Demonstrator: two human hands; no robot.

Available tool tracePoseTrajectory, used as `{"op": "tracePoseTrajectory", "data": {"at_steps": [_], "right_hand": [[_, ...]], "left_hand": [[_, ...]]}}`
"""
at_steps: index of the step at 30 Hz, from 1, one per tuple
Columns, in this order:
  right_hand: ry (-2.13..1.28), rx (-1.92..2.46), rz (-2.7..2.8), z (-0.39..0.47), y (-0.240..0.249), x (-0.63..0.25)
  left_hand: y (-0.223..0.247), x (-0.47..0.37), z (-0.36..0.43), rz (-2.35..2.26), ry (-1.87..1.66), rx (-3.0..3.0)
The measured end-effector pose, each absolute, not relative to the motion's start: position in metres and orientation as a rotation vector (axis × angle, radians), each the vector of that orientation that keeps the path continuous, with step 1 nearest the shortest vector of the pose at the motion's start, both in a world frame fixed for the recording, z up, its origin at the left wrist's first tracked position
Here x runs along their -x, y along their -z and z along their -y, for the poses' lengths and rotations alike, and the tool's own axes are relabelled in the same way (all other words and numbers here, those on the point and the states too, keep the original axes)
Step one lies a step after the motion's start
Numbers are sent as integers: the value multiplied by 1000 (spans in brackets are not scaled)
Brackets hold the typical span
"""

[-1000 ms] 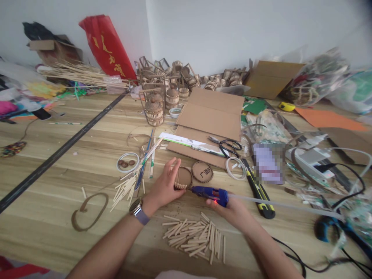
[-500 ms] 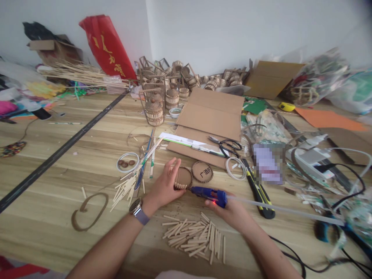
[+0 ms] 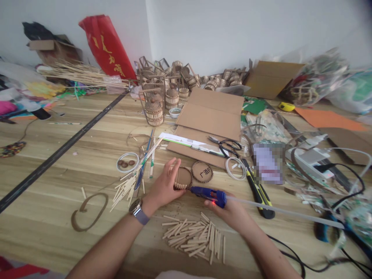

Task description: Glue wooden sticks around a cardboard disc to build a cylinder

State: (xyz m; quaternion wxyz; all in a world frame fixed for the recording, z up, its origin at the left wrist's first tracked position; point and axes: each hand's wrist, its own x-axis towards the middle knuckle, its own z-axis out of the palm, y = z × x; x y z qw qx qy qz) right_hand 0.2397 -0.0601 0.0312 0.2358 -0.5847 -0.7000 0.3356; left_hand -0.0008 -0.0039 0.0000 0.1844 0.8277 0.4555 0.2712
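The left hand (image 3: 164,186) holds a round cardboard base (image 3: 183,175) at its left side, fingers spread and raised, thumb along the near rim, where short pale sticks stand in a row. The right hand (image 3: 232,211) is closed around a blue glue gun (image 3: 207,195) with a red light glowing; its nozzle points left, right by the thumb and that rim. A translucent glue stick (image 3: 279,209) runs from its back far out to the right.

Just beside the base lies a cardboard disc (image 3: 201,173) with dark characters: 广 and 酒 can be read, a third runs to the edge. On the far left, a red bag (image 3: 107,48) carries gold characters; 力 reads, the others are unclear. A pixelated patch (image 3: 267,163) at the right is unreadable.

A loose pile of short sticks (image 3: 194,237) lies nearest the person, a narrow band of table (image 3: 55,193) between it and the hands. A utility knife (image 3: 258,190) bounds the right arm's far side; leftward, wood grain shows to a long black strip (image 3: 64,148).
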Motion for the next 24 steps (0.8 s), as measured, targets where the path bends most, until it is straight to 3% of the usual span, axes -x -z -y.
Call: {"op": "tracePoseTrajectory", "data": {"at_steps": [17, 24], "right_hand": [[-917, 1609, 1921, 60, -30, -239], [-962, 1736, 1528, 57, -23, -248]], "left_hand": [[1, 1, 3, -1291, -764, -2325], [1, 2, 3, -1283, -754, -2344]]}}
